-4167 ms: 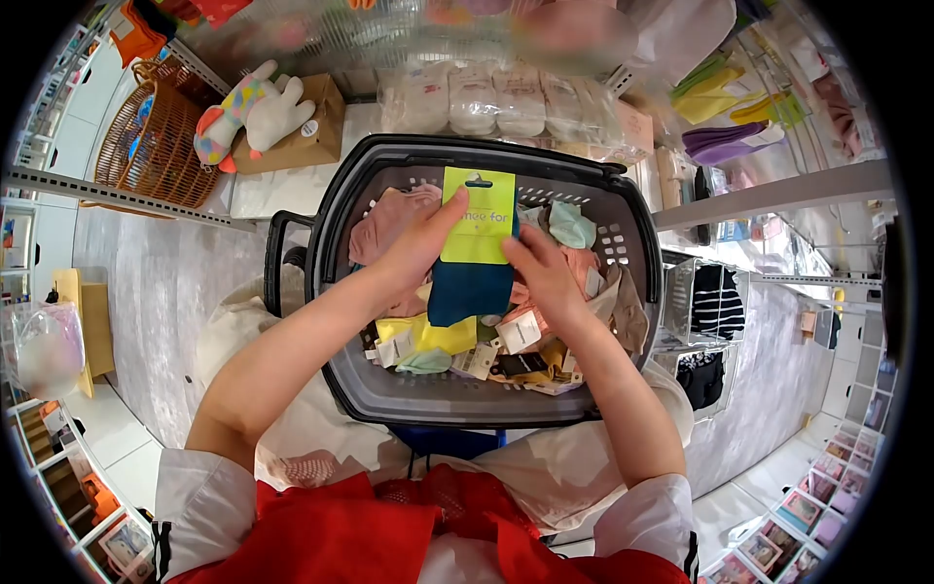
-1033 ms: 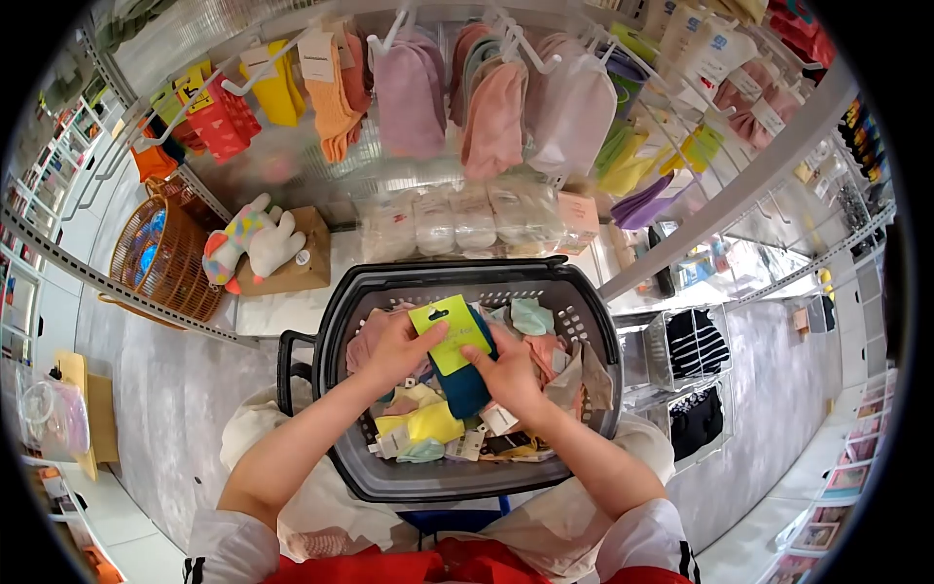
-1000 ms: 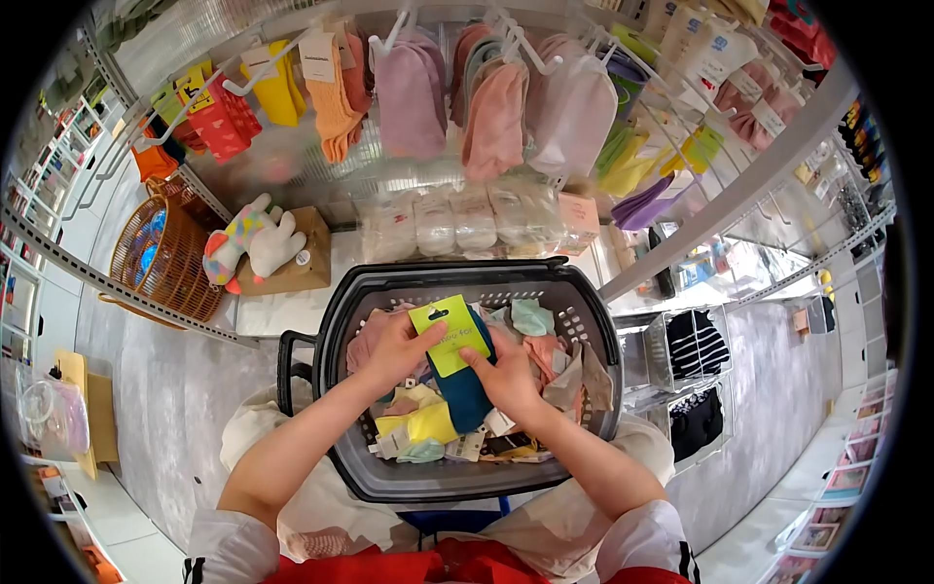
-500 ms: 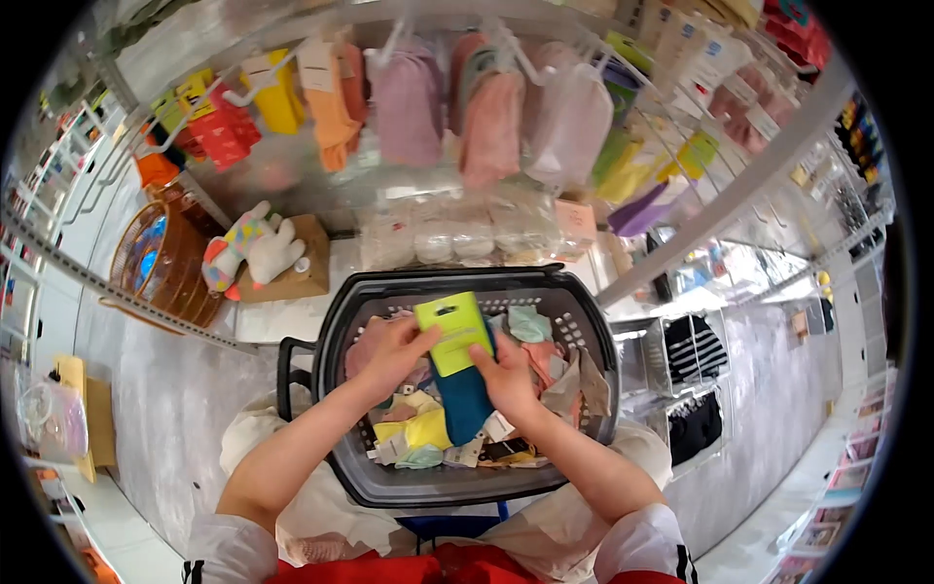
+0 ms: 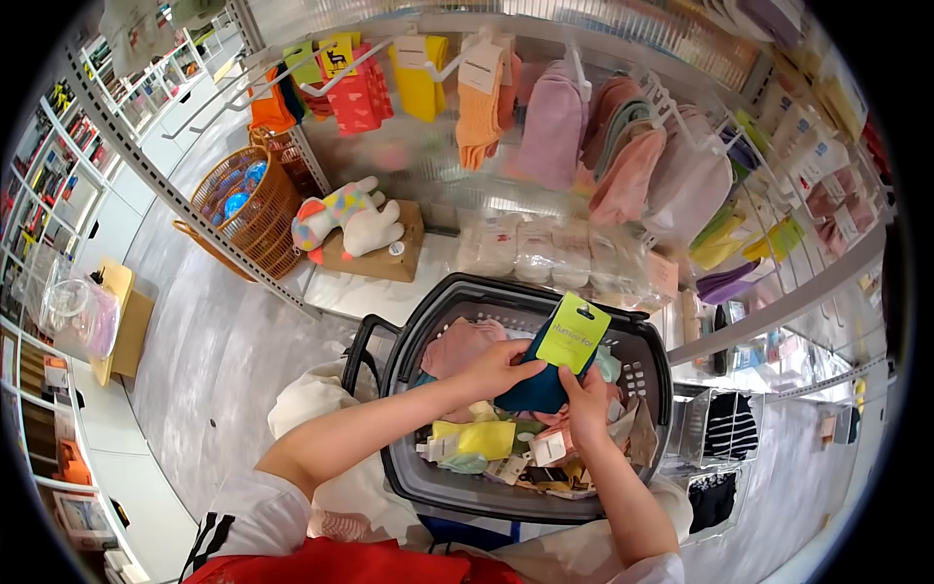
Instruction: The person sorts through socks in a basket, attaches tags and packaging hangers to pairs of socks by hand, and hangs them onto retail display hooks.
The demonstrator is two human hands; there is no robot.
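Observation:
A pair of dark teal socks (image 5: 530,390) with a lime-green card (image 5: 574,333) is held between my two hands, above a grey basket (image 5: 413,484). My left hand (image 5: 503,370) grips the socks from the left, its thumb lying across them near the card's lower edge. On the other side my right hand (image 5: 585,401) pinches them at the lower right, thumb on the front. Beneath, the basket holds many folded socks, among them a pink pair (image 5: 465,347) and a yellow pair (image 5: 486,438). The fingers behind the socks are hidden.
Socks in several colours, such as a purple pair (image 5: 553,127), hang from hooks ahead. A plush toy (image 5: 355,222) lies on a cardboard box (image 5: 389,255) at left, near a wicker basket (image 5: 277,209). Plastic-wrapped packs (image 5: 545,248) line the low shelf. A metal post (image 5: 769,316) crosses at right.
The view has turned left, so the shelf and basket appear farther right. Both hands have tilted the teal socks, and the card now leans to the right.

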